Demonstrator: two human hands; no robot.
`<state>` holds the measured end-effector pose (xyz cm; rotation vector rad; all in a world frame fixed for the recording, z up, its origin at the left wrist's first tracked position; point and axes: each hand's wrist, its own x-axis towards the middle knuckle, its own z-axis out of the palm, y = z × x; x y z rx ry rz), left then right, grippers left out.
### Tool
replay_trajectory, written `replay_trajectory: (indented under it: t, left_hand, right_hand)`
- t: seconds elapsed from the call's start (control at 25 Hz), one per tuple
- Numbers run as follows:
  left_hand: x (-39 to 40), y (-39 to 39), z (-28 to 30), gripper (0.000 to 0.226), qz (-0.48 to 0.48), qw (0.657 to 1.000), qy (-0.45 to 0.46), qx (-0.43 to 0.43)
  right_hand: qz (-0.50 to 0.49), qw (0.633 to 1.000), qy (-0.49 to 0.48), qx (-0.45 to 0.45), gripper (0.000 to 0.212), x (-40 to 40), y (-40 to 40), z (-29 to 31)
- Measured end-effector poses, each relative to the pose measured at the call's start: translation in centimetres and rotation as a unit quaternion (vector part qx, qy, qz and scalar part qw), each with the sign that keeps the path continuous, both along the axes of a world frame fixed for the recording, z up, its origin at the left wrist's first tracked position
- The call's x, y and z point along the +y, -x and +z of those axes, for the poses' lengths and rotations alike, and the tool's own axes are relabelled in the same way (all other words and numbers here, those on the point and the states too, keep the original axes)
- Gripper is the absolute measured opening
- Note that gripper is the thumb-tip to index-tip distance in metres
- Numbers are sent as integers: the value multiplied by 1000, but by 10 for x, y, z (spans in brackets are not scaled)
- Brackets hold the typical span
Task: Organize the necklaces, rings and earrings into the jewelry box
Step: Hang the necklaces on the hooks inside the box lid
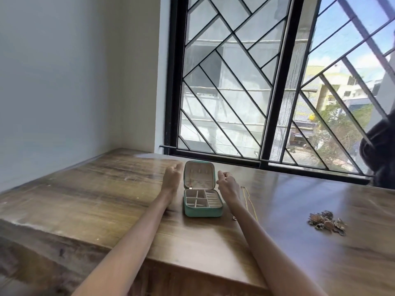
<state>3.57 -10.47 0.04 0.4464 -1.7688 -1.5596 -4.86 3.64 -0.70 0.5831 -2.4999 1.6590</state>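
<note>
A small teal jewelry box [202, 211] stands open on the wooden table [288, 201], its lid upright and its beige compartments showing. My left hand [172, 177] hovers just left of the lid with loosely curled fingers and holds nothing. My right hand [227, 183] is just right of the lid, fingers loosely curled, nothing visible in it. A thin gold chain necklace [249, 201] lies on the table right of my right wrist. A pile of ornate earrings and rings [327, 222] sits farther right.
A barred window [267, 82] runs along the table's far edge. A white wall closes the left side. A dark object [380, 154] sits at the far right by the window. The table's near edge [192, 263] drops off below my forearms.
</note>
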Motion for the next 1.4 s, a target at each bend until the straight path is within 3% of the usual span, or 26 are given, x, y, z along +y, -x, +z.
replay_trajectory:
  t: [0.08,0.2,0.28,0.52,0.84,1.24,1.4]
  left_hand:
    - [10,-5,4,19,36,997,71,25]
    - [33,-7,23,33,56,973,224,24]
    - [50,4,36,32,25,948,316,11]
    - [78,50,37,33,-104,870,463,-131]
    - [75,46,23,42,-250,799,483,-256]
    - [72,25,20,31,-276,849,377,-247]
    - [80,34,28,34,-278,838,401,-244]
  right_hand:
    - [-2,1000,-12,14,32,10,-3,5]
    - [-21,998,-32,47,26,28,4,9]
    - [-34,997,-32,59,22,42,14,12]
    - [-75,990,-97,75,30,87,58,8]
    - [-19,985,-138,102,27,77,63,3]
    - [8,985,-143,92,26,77,50,-2]
    - [-45,985,-149,74,26,87,62,-2]
